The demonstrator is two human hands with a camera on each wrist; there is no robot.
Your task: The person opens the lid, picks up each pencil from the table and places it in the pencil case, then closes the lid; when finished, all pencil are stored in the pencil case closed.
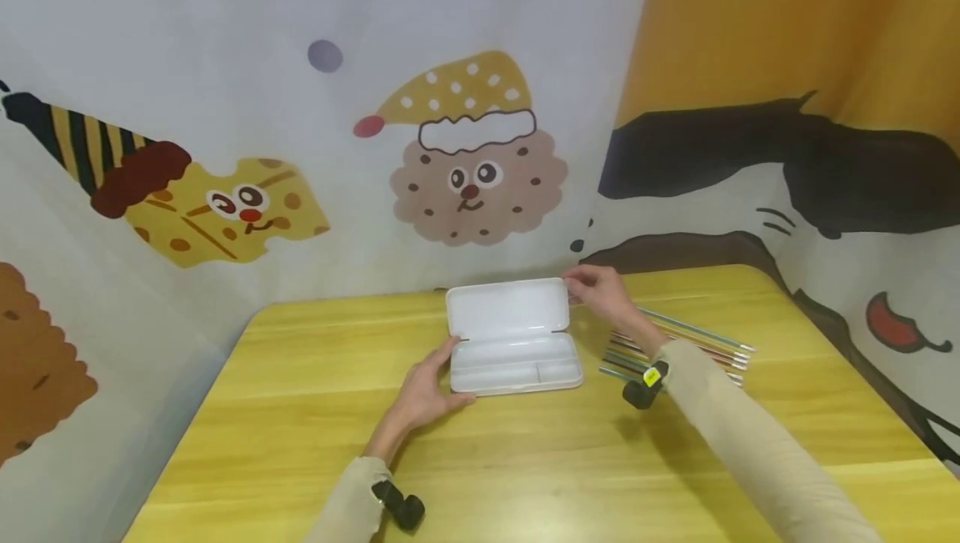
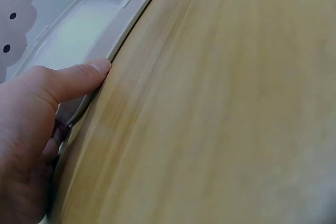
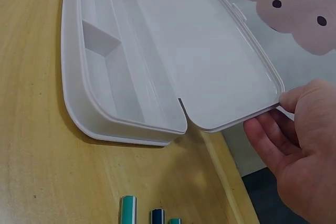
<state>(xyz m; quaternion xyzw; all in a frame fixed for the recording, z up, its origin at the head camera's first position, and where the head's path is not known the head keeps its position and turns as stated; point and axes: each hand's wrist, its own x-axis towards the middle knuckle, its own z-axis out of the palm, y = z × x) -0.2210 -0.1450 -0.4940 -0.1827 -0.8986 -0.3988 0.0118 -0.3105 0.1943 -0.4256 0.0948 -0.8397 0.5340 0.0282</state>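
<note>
A white pencil case (image 1: pixel 516 364) stands on the table with its lid (image 1: pixel 510 309) raised and tilted back. Divided compartments (image 3: pixel 107 61) inside it hold nothing. My left hand (image 1: pixel 424 391) grips the case's left end, thumb (image 2: pixel 86 77) along the front edge and fingers round the side. At the lid's upper right corner, my right hand (image 1: pixel 602 293) pinches the rim between thumb and fingers, as the right wrist view shows closely. Several pencils (image 1: pixel 693 339) lie side by side right of the case, partly hidden under my right forearm.
The yellow wood-grain table (image 1: pixel 300 409) ends at the back against a curtain (image 1: pixel 360 218) printed with cartoon figures. The raised lid stands near that back edge. A small black camera is strapped on each wrist.
</note>
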